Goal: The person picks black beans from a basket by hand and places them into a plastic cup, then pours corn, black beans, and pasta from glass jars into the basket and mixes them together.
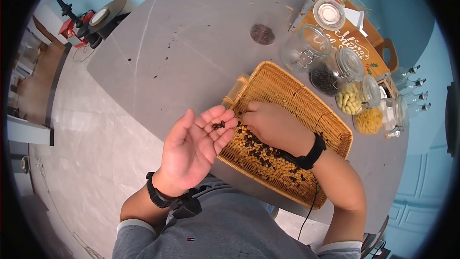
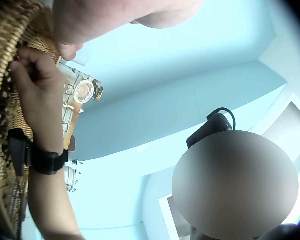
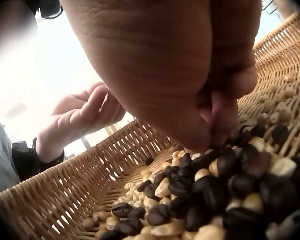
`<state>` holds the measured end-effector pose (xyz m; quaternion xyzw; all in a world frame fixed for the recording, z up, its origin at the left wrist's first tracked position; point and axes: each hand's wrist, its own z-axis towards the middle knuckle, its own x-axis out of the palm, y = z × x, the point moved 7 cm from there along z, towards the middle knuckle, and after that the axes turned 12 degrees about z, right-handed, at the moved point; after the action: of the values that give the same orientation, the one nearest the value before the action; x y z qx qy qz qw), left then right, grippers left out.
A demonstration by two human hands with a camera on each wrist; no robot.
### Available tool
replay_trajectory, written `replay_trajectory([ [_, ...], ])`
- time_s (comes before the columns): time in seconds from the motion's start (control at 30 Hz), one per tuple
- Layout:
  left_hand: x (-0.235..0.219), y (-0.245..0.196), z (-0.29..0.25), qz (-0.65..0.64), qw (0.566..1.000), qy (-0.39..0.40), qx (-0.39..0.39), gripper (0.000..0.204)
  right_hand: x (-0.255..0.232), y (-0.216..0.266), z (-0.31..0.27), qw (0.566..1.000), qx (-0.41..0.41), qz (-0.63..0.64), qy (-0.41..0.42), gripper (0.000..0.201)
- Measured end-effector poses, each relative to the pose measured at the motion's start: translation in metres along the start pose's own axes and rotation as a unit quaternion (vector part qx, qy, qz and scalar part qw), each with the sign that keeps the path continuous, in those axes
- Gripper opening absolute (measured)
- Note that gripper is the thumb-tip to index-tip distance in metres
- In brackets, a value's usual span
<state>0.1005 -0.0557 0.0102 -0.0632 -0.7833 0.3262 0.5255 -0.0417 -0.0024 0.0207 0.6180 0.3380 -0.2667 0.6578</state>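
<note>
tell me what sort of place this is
Likely a kitchen or dining area, perhaps at home: a gray table holds a wicker basket and glass jars of food.

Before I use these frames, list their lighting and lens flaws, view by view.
Head: fisheye bowing along the grey table, black corners; left wrist: a smooth blurred oval at lower right, overexposed white beside it; right wrist: white glare behind the left hand, the right hand largely in shadow.

Left hand (image 1: 191,152) spread palm up; right hand (image 1: 269,121) curled, palm down
</note>
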Motion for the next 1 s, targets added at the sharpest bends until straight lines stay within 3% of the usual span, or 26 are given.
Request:
replay_trajectory([
  [0.17, -0.004, -0.002, -0.001, -0.002, 1.0, -0.01, 0.004, 0.059, -0.007, 0.0, -0.001, 0.998, -0.016, 0.049, -0.035, 0.007],
  [0.27, -0.005, -0.003, -0.001, -0.005, 1.0, -0.009, 0.009, 0.059, -0.013, 0.0, 0.006, 0.998, 0.023, 0.043, -0.037, 0.008],
  [0.43, -0.003, -0.003, -0.002, -0.016, 1.0, 0.003, 0.015, 0.059, 0.003, 0.01, 0.018, 0.994, -0.078, -0.043, -0.071, 0.004],
  [0.57, -0.006, -0.004, -0.003, -0.012, 1.0, -0.002, 0.013, 0.059, 0.01, 0.013, 0.016, 0.991, -0.088, -0.088, -0.039, 0.003],
  [0.67, -0.008, -0.004, -0.003, -0.013, 1.0, -0.006, 0.008, 0.06, -0.006, 0.012, 0.014, 0.994, -0.055, -0.068, -0.061, 0.004],
  [0.73, -0.007, -0.003, -0.004, -0.01, 1.0, -0.008, 0.0, 0.06, -0.028, 0.013, 0.013, 0.99, 0.04, 0.12, -0.064, 0.008],
  [0.77, -0.007, -0.002, -0.004, -0.01, 1.0, -0.009, -0.001, 0.06, -0.035, 0.026, 0.014, 0.99, 0.041, 0.121, -0.064, 0.008],
  [0.83, -0.001, 0.002, -0.002, -0.006, 1.0, 0.006, -0.02, 0.055, -0.047, 0.048, 0.012, 0.965, 0.031, 0.243, -0.092, 0.009],
  [0.87, 0.002, 0.003, -0.001, -0.005, 1.0, 0.01, -0.023, 0.055, -0.045, 0.048, 0.013, 0.965, 0.035, 0.242, -0.095, 0.009],
  [0.93, 0.001, 0.004, 0.0, -0.004, 0.999, -0.016, -0.033, 0.053, -0.043, 0.055, 0.016, 0.962, -0.035, 0.252, -0.099, 0.009],
  [1.0, -0.007, 0.001, -0.003, -0.01, 1.0, -0.017, -0.015, 0.056, -0.042, 0.041, 0.012, 0.974, 0.005, 0.198, -0.107, 0.008],
])
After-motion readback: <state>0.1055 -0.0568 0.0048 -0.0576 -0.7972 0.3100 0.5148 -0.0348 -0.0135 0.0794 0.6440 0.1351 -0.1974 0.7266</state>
